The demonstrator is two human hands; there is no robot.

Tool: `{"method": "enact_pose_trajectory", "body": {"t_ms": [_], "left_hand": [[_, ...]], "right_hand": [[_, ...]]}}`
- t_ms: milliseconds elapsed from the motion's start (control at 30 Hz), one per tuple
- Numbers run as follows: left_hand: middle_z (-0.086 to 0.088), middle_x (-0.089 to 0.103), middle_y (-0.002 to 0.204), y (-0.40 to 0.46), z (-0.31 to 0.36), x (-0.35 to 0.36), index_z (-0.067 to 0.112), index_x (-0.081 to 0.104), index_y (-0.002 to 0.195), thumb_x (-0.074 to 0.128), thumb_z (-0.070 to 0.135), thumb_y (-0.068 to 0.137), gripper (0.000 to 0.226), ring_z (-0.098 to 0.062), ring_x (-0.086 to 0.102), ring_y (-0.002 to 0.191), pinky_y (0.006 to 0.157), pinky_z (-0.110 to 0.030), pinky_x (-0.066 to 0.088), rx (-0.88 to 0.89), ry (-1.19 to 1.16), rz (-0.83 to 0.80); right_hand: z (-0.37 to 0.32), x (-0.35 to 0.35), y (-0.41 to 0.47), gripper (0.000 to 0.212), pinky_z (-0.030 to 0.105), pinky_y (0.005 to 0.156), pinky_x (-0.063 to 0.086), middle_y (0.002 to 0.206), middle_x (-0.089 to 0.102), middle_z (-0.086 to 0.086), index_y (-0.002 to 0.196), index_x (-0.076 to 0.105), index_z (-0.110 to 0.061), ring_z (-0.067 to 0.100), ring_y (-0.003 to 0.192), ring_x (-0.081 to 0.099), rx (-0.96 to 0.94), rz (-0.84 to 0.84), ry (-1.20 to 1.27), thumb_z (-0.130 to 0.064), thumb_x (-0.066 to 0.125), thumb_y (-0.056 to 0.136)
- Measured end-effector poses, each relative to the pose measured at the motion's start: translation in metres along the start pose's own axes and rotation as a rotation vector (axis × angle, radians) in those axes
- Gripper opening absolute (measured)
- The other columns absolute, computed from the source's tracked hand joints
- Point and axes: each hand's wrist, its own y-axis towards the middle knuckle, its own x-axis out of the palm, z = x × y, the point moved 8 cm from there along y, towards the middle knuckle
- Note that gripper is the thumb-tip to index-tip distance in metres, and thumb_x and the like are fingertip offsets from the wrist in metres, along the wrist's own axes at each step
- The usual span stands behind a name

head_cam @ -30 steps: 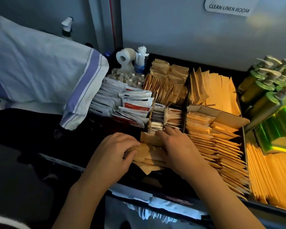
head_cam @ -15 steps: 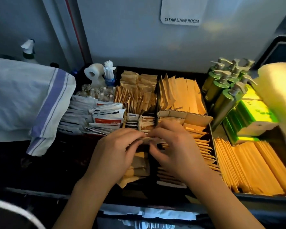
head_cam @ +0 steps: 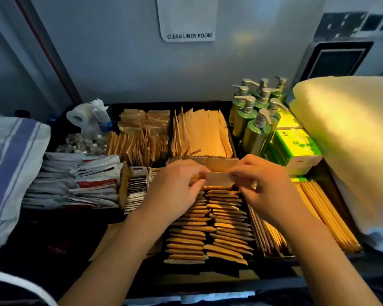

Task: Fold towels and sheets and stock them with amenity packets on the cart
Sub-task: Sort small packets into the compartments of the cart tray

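I've carried the brown packet [head_cam: 218,179] across from the loose pile at the left to the back of the filed packet rows [head_cam: 208,226]. My left hand [head_cam: 175,186] and right hand [head_cam: 265,184] each pinch one end. Slotting in looks next; beyond, pump bottles [head_cam: 252,120] and a folded towel [head_cam: 349,138].

A white sign [head_cam: 187,18] reading "CLEAN LINEN ROOM" is fixed to the grey wall [head_cam: 119,51] behind the cart, a dark framed panel [head_cam: 338,60] stands at upper right, and a red vertical line [head_cam: 47,51] runs along the wall at left.
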Motion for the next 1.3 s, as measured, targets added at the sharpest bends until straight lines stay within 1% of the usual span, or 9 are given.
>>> {"method": "enact_pose_trajectory", "body": {"t_ms": [333, 400, 467, 600, 733, 867, 1067, 1167, 1300], "left_hand": [[0.014, 0.073, 0.105, 0.007, 0.003, 0.047, 0.035, 0.077, 0.109, 0.069, 0.027, 0.095, 0.019, -0.008, 0.062, 0.1, 0.089, -0.034, 0.054, 0.037, 0.168, -0.073], [0.015, 0.073, 0.103, 0.006, 0.0, 0.052, 0.036, 0.077, 0.108, 0.07, 0.028, 0.094, 0.018, -0.007, 0.061, 0.099, 0.087, -0.029, 0.052, 0.03, 0.187, -0.06], [0.016, 0.073, 0.102, 0.006, -0.003, 0.053, 0.036, 0.077, 0.108, 0.071, 0.029, 0.093, 0.018, -0.005, 0.061, 0.098, 0.085, -0.023, 0.047, 0.017, 0.193, -0.032], [0.015, 0.072, 0.108, 0.003, -0.002, 0.052, 0.034, 0.076, 0.112, 0.069, 0.029, 0.095, 0.019, -0.004, 0.06, 0.103, 0.092, -0.029, 0.052, 0.006, 0.157, -0.042], [0.02, 0.07, 0.112, -0.014, -0.012, 0.023, 0.035, 0.074, 0.113, 0.07, 0.028, 0.093, 0.022, 0.003, 0.058, 0.109, 0.098, -0.025, 0.048, -0.042, 0.052, 0.032], [0.026, 0.067, 0.108, -0.054, -0.046, -0.023, 0.037, 0.075, 0.11, 0.073, 0.024, 0.089, 0.025, 0.007, 0.06, 0.105, 0.094, -0.017, 0.046, -0.158, 0.015, 0.128], [0.022, 0.071, 0.102, -0.12, -0.094, -0.072, 0.033, 0.08, 0.103, 0.078, 0.018, 0.084, 0.023, 0.008, 0.063, 0.1, 0.089, -0.005, 0.043, -0.277, 0.0, 0.184], [0.023, 0.07, 0.1, -0.147, -0.108, -0.082, 0.033, 0.08, 0.1, 0.079, 0.014, 0.085, 0.024, 0.004, 0.065, 0.098, 0.089, -0.019, 0.052, -0.293, -0.015, 0.182], [0.025, 0.069, 0.097, -0.176, -0.122, -0.091, 0.032, 0.079, 0.098, 0.078, 0.011, 0.085, 0.024, 0.003, 0.064, 0.097, 0.085, -0.024, 0.053, -0.283, -0.035, 0.185]], "right_hand": [[0.033, 0.055, 0.011, 0.017, 0.027, 0.082, 0.05, 0.104, 0.059, -0.009, 0.104, 0.074, -0.03, 0.017, 0.099, 0.059, 0.03, -0.345, -0.229, -0.021, 0.063, 0.095], [0.037, 0.058, 0.012, 0.015, 0.024, 0.076, 0.044, 0.098, 0.057, -0.01, 0.096, 0.069, -0.035, 0.016, 0.095, 0.058, 0.047, -0.358, -0.227, -0.021, 0.064, 0.094], [0.041, 0.061, 0.013, 0.019, 0.024, 0.079, 0.046, 0.102, 0.059, -0.01, 0.104, 0.071, -0.036, 0.016, 0.098, 0.058, 0.055, -0.369, -0.236, -0.022, 0.065, 0.093], [0.039, 0.063, 0.013, 0.029, 0.027, 0.092, 0.05, 0.116, 0.062, -0.008, 0.123, 0.071, -0.035, 0.015, 0.109, 0.056, 0.062, -0.357, -0.225, -0.024, 0.063, 0.097], [0.029, 0.051, 0.007, 0.027, 0.025, 0.092, 0.053, 0.113, 0.063, -0.012, 0.118, 0.073, -0.032, 0.012, 0.106, 0.058, 0.075, -0.266, -0.16, -0.021, 0.068, 0.094], [-0.003, 0.043, 0.001, 0.032, 0.022, 0.099, 0.05, 0.118, 0.064, -0.015, 0.121, 0.073, -0.034, 0.007, 0.109, 0.059, 0.049, -0.226, -0.094, -0.021, 0.073, 0.092], [-0.098, 0.078, -0.005, 0.031, 0.028, 0.101, 0.049, 0.122, 0.062, -0.015, 0.123, 0.071, -0.033, 0.004, 0.115, 0.055, -0.196, -0.3, 0.019, -0.023, 0.069, 0.094], [-0.134, 0.105, -0.004, 0.028, 0.028, 0.097, 0.048, 0.119, 0.064, -0.013, 0.121, 0.072, -0.03, 0.006, 0.111, 0.056, -0.294, -0.333, -0.003, -0.023, 0.066, 0.095], [-0.16, 0.142, -0.006, 0.03, 0.033, 0.093, 0.051, 0.118, 0.061, -0.013, 0.121, 0.07, -0.03, 0.01, 0.109, 0.058, -0.32, -0.401, -0.02, -0.024, 0.068, 0.091]]}}
